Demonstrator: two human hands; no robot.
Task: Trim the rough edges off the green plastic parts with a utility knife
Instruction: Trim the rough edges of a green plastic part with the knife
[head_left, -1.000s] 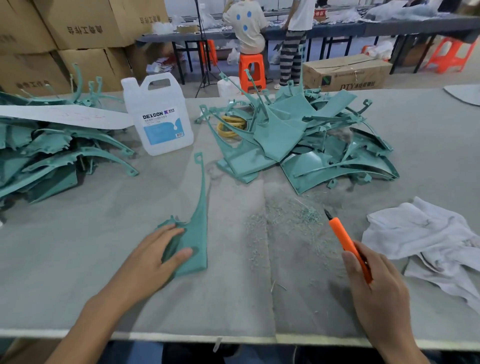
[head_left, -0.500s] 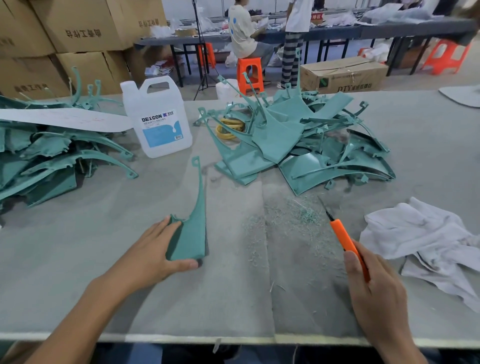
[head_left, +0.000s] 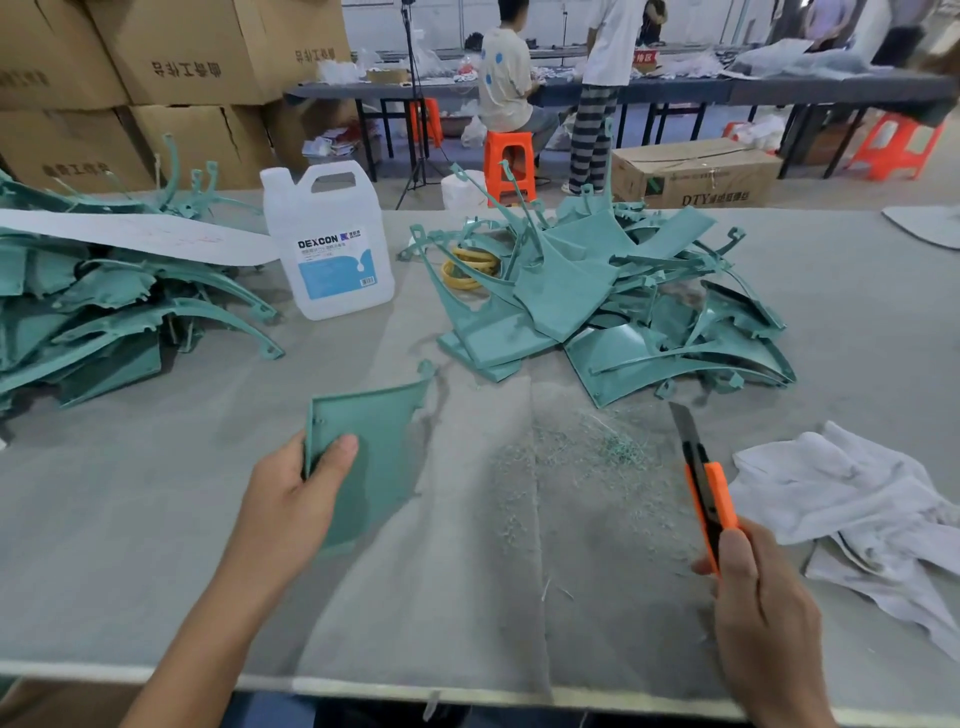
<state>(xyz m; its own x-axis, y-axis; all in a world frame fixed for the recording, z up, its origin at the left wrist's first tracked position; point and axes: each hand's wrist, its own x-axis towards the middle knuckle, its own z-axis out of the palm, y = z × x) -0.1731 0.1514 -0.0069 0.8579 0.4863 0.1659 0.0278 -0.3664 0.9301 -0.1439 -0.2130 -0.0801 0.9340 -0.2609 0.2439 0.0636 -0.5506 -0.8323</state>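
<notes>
The left hand (head_left: 296, 499) is turning the green part (head_left: 379, 441) over. A second ago it was lying flat, then it was standing on edge, and now its broad face is showing, with the thumb pressing on it and the narrow tip swinging rightward. The right hand (head_left: 758, 613) is bringing the utility knife (head_left: 701, 467) more upright.

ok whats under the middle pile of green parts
Yellow rings show at the left edge of the pile of green parts, partly tucked beneath them, on the grey table cover. Whatever else lies under the pile is covered by the parts.
</notes>
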